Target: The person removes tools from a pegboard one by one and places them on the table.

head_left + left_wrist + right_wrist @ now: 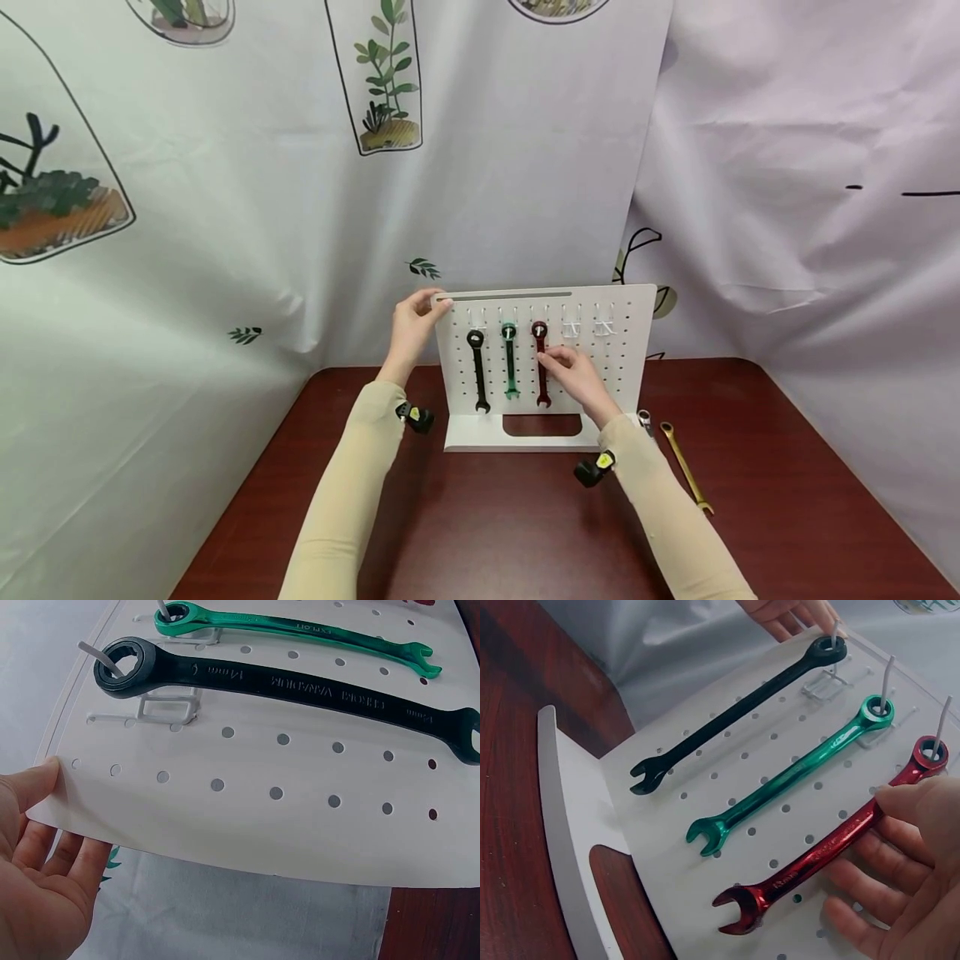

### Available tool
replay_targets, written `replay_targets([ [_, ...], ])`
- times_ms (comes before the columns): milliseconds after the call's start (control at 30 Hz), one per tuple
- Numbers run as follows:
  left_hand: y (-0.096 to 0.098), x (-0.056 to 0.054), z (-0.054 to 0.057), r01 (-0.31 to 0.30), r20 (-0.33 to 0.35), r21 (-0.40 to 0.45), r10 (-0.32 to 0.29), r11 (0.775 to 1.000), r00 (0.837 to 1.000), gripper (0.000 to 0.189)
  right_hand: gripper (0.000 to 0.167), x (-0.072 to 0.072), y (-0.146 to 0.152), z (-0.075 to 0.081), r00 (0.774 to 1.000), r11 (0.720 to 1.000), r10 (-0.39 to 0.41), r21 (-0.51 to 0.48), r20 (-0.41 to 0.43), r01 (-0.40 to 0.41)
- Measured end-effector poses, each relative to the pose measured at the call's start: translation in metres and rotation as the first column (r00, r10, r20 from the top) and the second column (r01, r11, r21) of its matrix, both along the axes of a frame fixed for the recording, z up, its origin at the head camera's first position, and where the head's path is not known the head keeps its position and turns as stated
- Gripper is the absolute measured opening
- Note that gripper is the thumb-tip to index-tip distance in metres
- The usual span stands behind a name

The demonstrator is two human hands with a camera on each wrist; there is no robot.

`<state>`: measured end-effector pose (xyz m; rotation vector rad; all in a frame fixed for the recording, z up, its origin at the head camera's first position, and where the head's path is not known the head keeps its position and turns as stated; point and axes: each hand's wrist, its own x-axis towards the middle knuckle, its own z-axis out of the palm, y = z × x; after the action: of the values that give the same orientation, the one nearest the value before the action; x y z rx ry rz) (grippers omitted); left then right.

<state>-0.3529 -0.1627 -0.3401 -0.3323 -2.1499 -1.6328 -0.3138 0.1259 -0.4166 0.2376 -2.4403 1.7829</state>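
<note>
A white pegboard point(630, 342) stands on the table, and my left hand point(412, 329) pinches its upper left corner, thumb in front and fingers behind. The red combination wrench point(810, 861) hangs by its ring end on a hook. My right hand point(922, 862) holds its shaft between thumb and fingers, just below the ring. Left of it in the head view hang a green wrench point(511, 365) and a black wrench point(479, 371), each with its ring over a hook and its open end down. The black one is closest to my left hand in the left wrist view.
Two white hooks, a left one point(572, 323) and a right one point(604, 323), sit bare on the board's right side. A yellow wrench point(686, 469) and a partly hidden silver wrench point(645, 419) lie on the dark red table point(510, 525) by my right forearm. A printed curtain point(525, 167) hangs behind.
</note>
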Motion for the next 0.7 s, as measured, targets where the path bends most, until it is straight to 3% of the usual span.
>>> replay_targets([
  [400, 0.000, 0.003, 0.002, -0.007, -0.013, 0.003, 0.007, 1.000, 1.000, 0.033, 0.037, 0.010, -0.002, -0.007, 1.000, 0.993, 0.004, -0.120, 0.009, -0.003],
  [700, -0.001, 0.004, 0.001, -0.001, 0.002, -0.009, 0.002, 1.000, 1.000, 0.034, 0.039, 0.012, -0.003, -0.010, 1.000, 0.991, 0.006, -0.133, 0.006, -0.005],
])
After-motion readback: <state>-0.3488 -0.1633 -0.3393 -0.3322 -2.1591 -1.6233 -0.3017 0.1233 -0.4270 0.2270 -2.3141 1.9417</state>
